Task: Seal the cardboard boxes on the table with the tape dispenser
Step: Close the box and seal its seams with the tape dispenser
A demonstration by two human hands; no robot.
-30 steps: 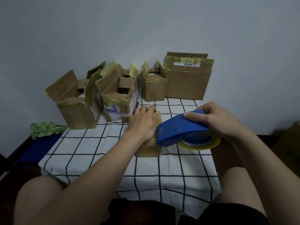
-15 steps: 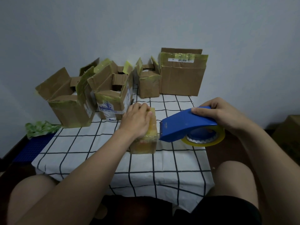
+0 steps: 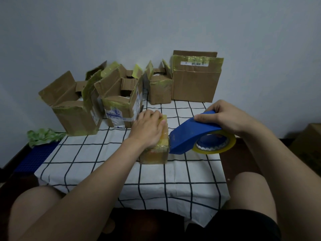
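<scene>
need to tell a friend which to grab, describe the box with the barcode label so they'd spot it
On the checked tablecloth, four cardboard boxes stand in a row along the far edge by the wall. The barcode-label box is the rightmost. It is the tallest, and alone carries a white barcode strip on yellowish tape near its top.

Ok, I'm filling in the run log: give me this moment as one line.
left hand: presses small box top | right hand: grips tape dispenser, nose at box's right side
</scene>
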